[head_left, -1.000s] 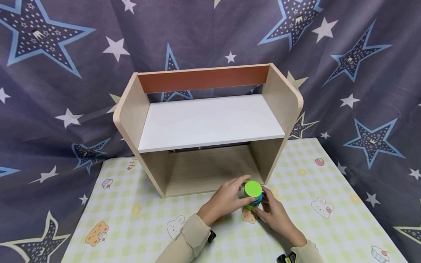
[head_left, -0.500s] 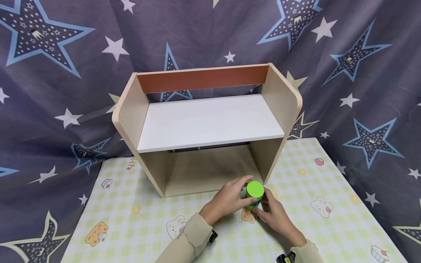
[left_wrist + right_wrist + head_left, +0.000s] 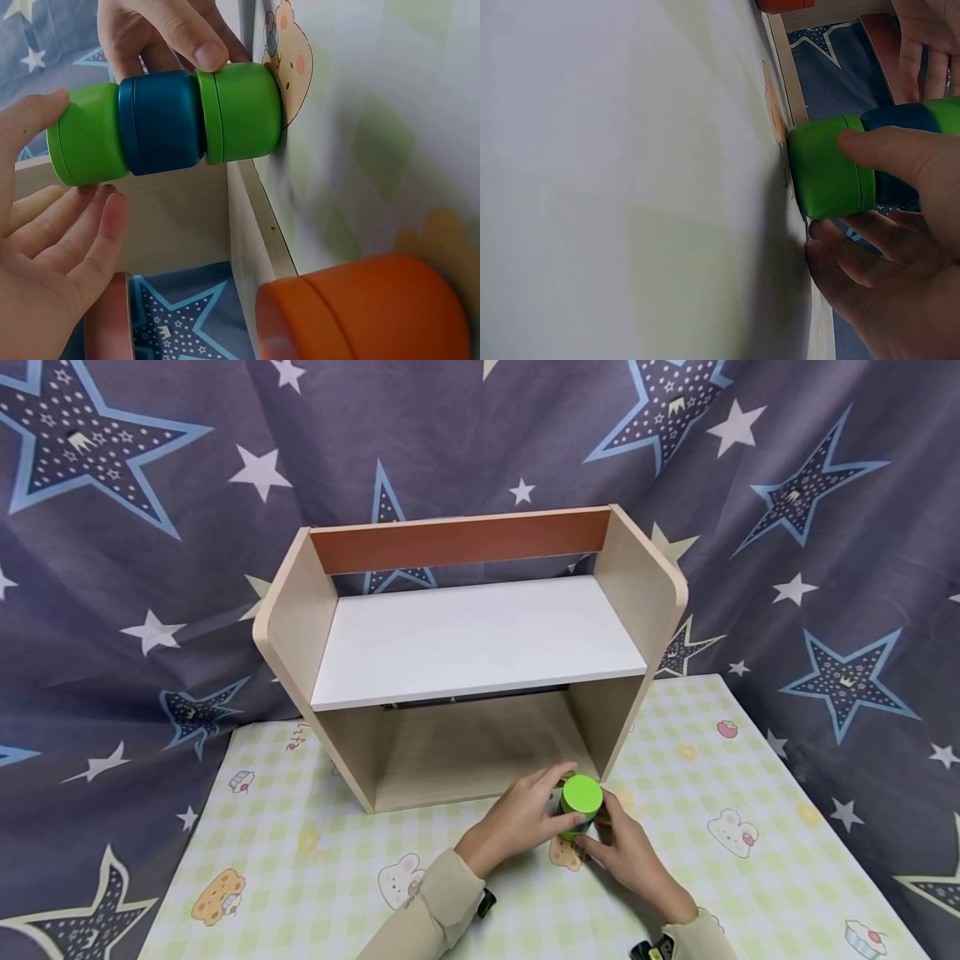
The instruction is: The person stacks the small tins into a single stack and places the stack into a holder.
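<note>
The shelf (image 3: 480,639) stood just behind the stacked cups (image 3: 581,792); the left hand (image 3: 517,818) and right hand (image 3: 628,853) blocked both sides, an orange cup (image 3: 375,311) near the left. Room lay open overhead and across the tablecloth (image 3: 757,760) rightward.

Shelf (image 3: 480,639) on table (image 3: 780,902), stacked cups (image 3: 582,796) before its right end, curtain (image 3: 450,427) behind.

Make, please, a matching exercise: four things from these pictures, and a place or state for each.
1. Upper green round piece
2. Blue round piece
3. Orange round piece
4. Flat white shelf board

A. Between the wood-coloured side panels
B. On the checked tablecloth, apart from the other pieces
C. Held by the left hand
D. Directly below item 1

Pairs: 1-C, 2-D, 3-B, 4-A
</note>
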`<state>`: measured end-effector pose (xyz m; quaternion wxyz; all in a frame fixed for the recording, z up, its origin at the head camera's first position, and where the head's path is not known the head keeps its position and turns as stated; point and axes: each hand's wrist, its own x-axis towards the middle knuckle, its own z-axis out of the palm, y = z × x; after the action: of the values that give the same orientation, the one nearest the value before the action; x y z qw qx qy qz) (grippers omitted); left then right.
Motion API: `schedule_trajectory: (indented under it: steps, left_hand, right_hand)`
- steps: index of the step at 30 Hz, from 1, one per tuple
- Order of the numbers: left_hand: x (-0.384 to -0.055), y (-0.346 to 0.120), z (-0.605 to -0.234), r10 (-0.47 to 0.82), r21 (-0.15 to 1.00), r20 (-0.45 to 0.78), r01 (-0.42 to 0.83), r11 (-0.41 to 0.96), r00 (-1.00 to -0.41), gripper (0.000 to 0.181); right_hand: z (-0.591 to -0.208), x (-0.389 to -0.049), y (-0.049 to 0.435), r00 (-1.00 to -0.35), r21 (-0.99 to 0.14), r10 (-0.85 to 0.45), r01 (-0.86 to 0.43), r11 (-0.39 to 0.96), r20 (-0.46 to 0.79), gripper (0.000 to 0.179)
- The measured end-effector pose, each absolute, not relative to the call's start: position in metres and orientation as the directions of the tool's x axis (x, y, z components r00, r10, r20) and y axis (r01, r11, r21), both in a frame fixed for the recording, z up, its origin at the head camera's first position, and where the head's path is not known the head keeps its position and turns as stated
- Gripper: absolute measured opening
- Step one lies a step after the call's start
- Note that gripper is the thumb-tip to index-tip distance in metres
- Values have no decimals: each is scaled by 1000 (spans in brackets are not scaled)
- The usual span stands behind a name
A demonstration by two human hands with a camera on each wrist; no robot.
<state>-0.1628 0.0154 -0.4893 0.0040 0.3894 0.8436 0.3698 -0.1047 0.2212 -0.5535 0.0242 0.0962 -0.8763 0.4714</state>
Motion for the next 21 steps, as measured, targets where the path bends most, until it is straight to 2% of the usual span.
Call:
schedule_trajectory:
  steps: [8,21]
  left_hand:
    - [-159,6,-490,635,624,244,620,476,-733,73]
    - [-147,-34,-485,526,651,309,579,490,-792,69]
  right_hand:
    - [-554,-105,220,-979,-812,-141,-199,549,145,81]
    - [-554,-105,219,-976,-793,-125,-219,568,180,79]
